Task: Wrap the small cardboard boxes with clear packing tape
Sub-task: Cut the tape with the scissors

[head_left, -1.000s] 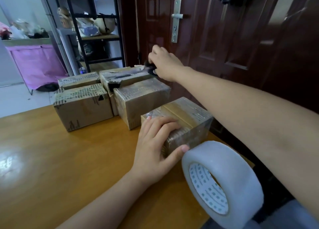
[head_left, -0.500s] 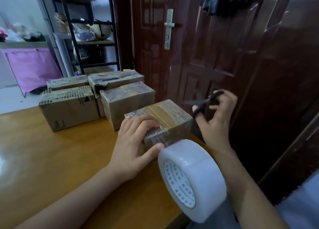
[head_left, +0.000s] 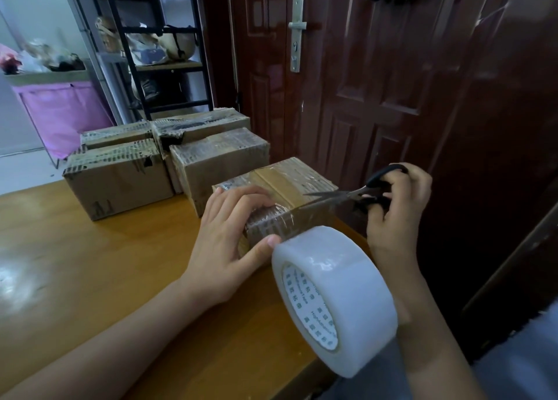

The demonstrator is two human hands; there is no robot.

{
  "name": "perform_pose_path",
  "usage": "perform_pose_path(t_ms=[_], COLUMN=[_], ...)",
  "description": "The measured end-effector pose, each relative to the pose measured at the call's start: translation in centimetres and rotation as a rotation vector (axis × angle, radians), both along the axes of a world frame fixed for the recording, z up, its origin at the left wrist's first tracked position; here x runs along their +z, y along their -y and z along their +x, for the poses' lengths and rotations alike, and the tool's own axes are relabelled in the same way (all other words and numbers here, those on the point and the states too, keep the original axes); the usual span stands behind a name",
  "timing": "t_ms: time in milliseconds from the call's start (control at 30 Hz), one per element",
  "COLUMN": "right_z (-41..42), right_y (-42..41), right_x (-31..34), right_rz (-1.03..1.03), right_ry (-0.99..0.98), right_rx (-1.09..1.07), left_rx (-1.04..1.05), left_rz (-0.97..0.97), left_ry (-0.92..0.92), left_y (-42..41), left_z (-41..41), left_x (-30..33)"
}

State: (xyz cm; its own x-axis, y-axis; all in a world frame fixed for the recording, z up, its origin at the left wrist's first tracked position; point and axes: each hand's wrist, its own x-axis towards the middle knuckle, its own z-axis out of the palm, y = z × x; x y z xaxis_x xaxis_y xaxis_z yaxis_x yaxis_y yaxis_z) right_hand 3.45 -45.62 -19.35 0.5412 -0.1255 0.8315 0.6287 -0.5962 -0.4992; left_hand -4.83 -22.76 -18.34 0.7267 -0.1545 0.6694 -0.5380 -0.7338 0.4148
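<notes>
Your left hand (head_left: pixel 229 242) lies over the near left corner of the small cardboard box (head_left: pixel 280 197) at the right edge of the tabletop (head_left: pixel 90 279). Its fingers curl over the top edge of the box and its thumb presses the near face, so this grip clamps the box between fingers and thumb.

The roll of clear packing tape (head_left: pixel 335 300) hangs just near of that box, right against your left thumb tip, with its printed core facing left. A stretch of clear tape runs from the roll up to the near top edge of the box. Neither hand holds the roll.

Your right hand (head_left: pixel 395 206) is to the right of the box, past the tabletop edge. Its fingers are threaded through the black handles of the scissors (head_left: pixel 359 193), so this grip is curled around them. The blades point left, slightly parted, with their tips over the right end of the box's near top edge, where the tape strip meets the cardboard. You cannot tell whether the blades touch the tape.

Four more taped boxes (head_left: pixel 217 164) stand in a cluster farther back and to the left, packed close to one another. The nearest of them touches the far side of the box you hold. A dark red door (head_left: pixel 377 82) stands beyond the tabletop.
</notes>
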Motion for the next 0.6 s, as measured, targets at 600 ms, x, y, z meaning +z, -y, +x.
perform_pose_path(t_ms=[600], right_z=[0.15], right_y=[-0.42], right_x=[-0.04], right_rz=[-0.125], right_ry=[-0.103], right_rx=[0.056], left_rx=[0.002], left_rz=[-0.02], left_ry=[-0.005], left_y=[0.21], left_z=[-0.03], left_x=[-0.13])
